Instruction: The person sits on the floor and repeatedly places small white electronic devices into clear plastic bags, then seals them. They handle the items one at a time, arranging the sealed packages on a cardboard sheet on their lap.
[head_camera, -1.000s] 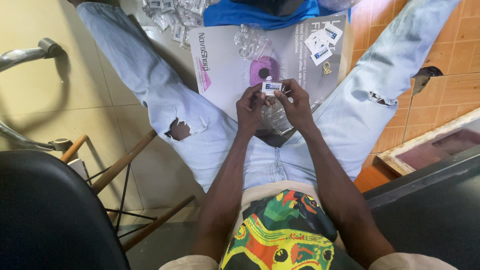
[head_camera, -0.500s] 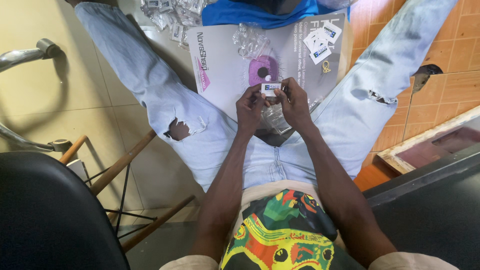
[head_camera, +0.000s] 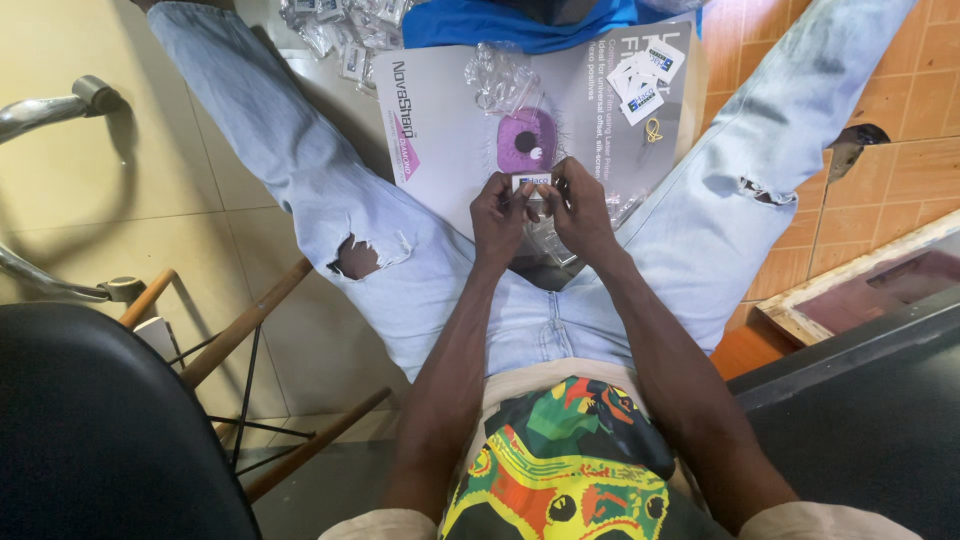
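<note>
White-and-blue small paper card (head_camera: 533, 183) now sits lower vs 1 s ago, pinched btwn left hand (head_camera: 499, 218) & right hand (head_camera: 577, 208), both closed on it, just below purple round pad (head_camera: 527, 141) on grey printed sheet (head_camera: 445, 150); handling continues.

small white-blue label (head_camera: 532, 182) pinched between both hands | white-blue labels (head_camera: 645, 80) far right on grey sheet (head_camera: 450, 150) | clear packets (head_camera: 345, 30) far left

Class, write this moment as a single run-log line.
left hand: pinching small white card | right hand: pinching same card | beneath: grey board, purple pad
</note>
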